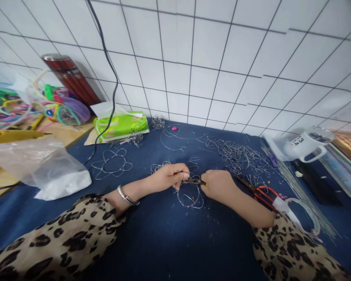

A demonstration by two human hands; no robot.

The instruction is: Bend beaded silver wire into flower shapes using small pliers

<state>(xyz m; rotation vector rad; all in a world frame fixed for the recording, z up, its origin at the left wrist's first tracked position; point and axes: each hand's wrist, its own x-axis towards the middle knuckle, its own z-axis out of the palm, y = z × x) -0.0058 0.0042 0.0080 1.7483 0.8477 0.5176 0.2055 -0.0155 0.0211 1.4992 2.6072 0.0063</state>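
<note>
My left hand (pixel 171 176) pinches a thin silver wire ring (pixel 190 205) strung with small pink beads; the ring hangs below the fingers. My right hand (pixel 219 185) is closed around a pair of pliers (pixel 196 181), whose dark jaws reach to the wire at my left fingertips. Whether the jaws grip the wire is too small to tell. Left of my hands, a flower-shaped wire piece (pixel 112 160) with pink beads lies flat on the blue cloth (pixel 163 242). More bent wire shows just behind my left hand.
A heap of wire scraps (pixel 240 154) lies behind my right hand. Orange-handled cutters (pixel 260 193) rest by my right forearm, near long straight wires (pixel 304 195). A white mug (pixel 307 144) stands at right, a green tissue pack (pixel 121 127) and plastic bag (pixel 43 164) at left. A black cable (pixel 107 58) hangs down.
</note>
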